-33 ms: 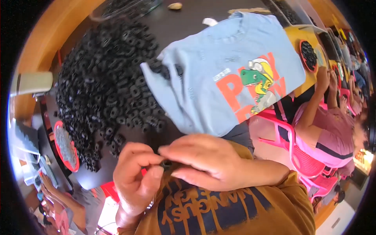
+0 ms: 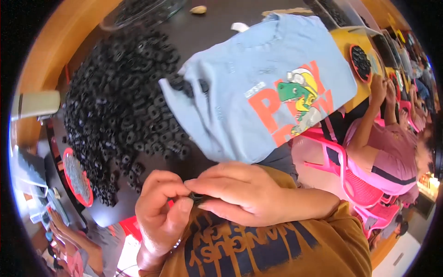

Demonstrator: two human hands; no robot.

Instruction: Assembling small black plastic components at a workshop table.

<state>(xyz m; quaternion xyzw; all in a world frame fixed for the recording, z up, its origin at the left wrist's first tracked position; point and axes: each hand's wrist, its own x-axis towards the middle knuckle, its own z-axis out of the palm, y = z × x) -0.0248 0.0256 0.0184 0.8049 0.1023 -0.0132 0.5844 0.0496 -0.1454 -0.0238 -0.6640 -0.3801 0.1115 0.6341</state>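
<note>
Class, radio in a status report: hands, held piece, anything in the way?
Left hand and right hand together, pinching small dark piece. Piece mostly hidden. Black parts pile beyond, light-blue shirt at its right; nothing visibly blocking hands.

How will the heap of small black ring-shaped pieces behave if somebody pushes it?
The heap would probably spread rather than move whole, because its pieces lie loose. Some could roll, as they look rounded with holes.
</note>
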